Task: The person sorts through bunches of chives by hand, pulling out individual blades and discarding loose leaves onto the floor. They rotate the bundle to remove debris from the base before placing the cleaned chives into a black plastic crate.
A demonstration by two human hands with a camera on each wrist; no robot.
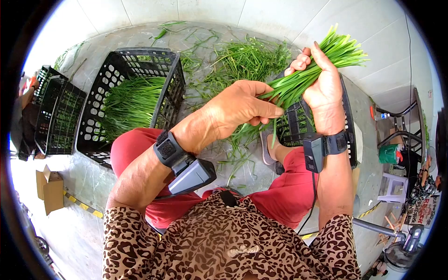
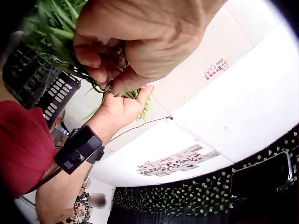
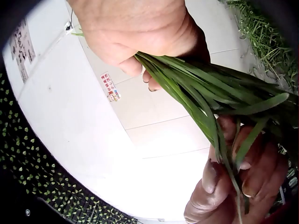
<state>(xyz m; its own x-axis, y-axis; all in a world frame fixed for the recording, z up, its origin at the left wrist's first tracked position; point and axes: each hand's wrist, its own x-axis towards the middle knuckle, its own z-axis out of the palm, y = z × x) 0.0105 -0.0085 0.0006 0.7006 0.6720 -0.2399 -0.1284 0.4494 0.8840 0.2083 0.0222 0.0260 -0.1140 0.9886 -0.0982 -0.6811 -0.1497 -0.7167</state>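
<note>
A bunch of long flat green chives point(image 1: 298, 86) lies across the palm of my right hand point(image 1: 324, 88), which grips it near the pale stem ends. Those stems point up and away to the right. My left hand point(image 1: 240, 107) is at the leafy end, pinching a few loose blades between thumb and fingers. In the right wrist view, the chives point(image 3: 201, 88) run from the right hand point(image 3: 145, 28) toward the left hand point(image 3: 243, 172), where thin blades hang among the fingers. Part of the bunch is hidden behind the left hand point(image 2: 145, 37) in the left wrist view.
To the left stands a black crate point(image 1: 165, 100) with chives point(image 1: 133, 102) laid inside. Another black crate point(image 1: 347, 112) is beneath the right forearm. Loose greens point(image 1: 252, 58) are heaped on the floor by the wall. A cardboard box point(image 1: 50, 191) and purple stool point(image 1: 393, 188) stand farther out.
</note>
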